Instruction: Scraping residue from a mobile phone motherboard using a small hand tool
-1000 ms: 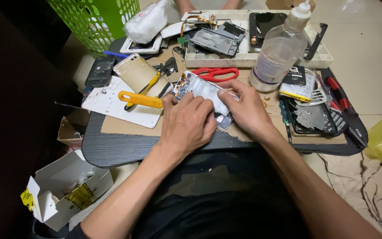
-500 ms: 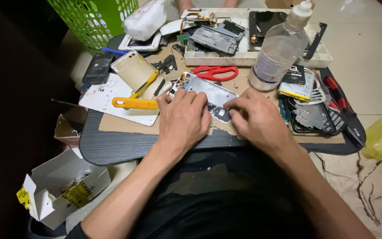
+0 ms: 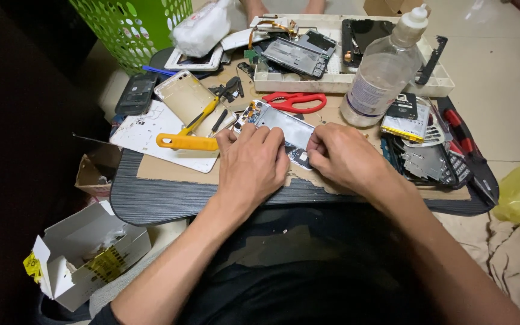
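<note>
dark low table | cardboard sheet | white tray | clear bottle | red scissors

Bright, even light falls from above on the cluttered worktop, with only soft shadows under the hands. The left edge and the lap below sink into near black. The plastic bottle shows mild glare. Focus is sharp; edges bend slightly.

The right hand has slid off the opened phone toward the person; a second ago it lay over the phone's near end, below the red scissors, and now its fingers pinch that end's edge. The left hand has shifted slightly nearer the yellow-handled tool, uncovering more of the phone's metal plate.
</note>
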